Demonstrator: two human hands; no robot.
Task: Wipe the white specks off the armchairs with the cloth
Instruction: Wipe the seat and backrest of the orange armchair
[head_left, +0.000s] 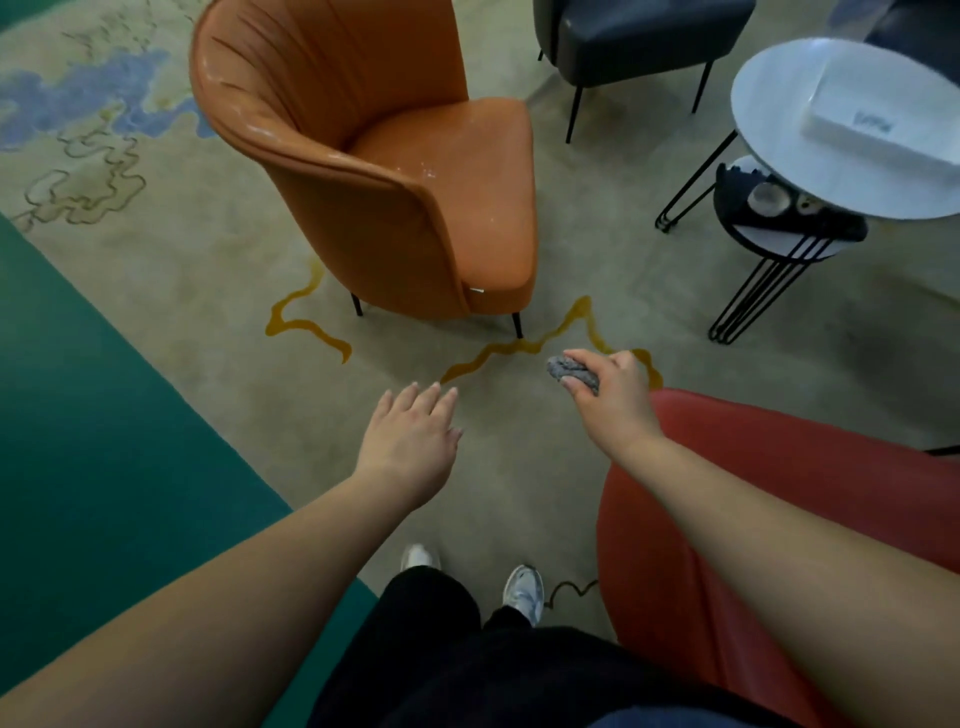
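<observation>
An orange leather armchair (415, 171) stands on the carpet ahead, its back toward the left, with white specks (423, 169) on the seat near the armrest. A red armchair (779, 467) sits close at the lower right under my right arm. My right hand (608, 397) grips a bunched grey cloth (569, 370) in the air above the carpet, well short of the orange chair. My left hand (410, 441) is stretched out with straight fingers, holding nothing.
A dark armchair (639, 36) stands at the top right. A round white table (810, 104) carries a white box (883, 124); a lower black side table (789, 228) with wire legs sits beneath it. My feet in white shoes (524, 592) stand on the beige carpet.
</observation>
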